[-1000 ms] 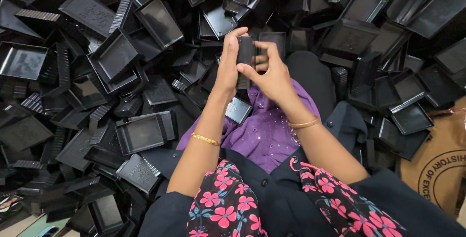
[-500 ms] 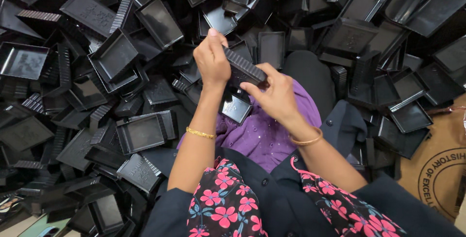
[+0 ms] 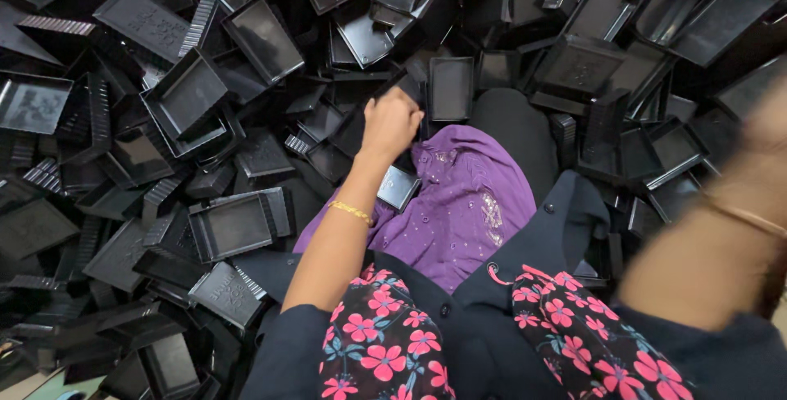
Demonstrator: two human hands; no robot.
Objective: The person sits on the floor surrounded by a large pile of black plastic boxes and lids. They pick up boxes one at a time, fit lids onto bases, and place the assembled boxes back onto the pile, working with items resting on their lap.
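A: L hand [image 3: 392, 121]?
B: Out in front, fingers curled shut over the edge of a black tray [image 3: 373, 117] at the near rim of the pile [image 3: 147, 121]. Looks like a grip, though the knuckles hide most of it.
A: R hand?
B: R arm [image 3: 713, 236] is a blur at frame right; the hand itself can't be made out, so can't tell open or closed, or if it holds anything.
A: How far along?
B: Early, by my guess. Black trays heaped loose on all sides, tilted every way, none stacked in view. One small tray [image 3: 399, 188] lies on the purple cloth [image 3: 467, 203] over the lap, just beside the L wrist. Most of the work seems left.
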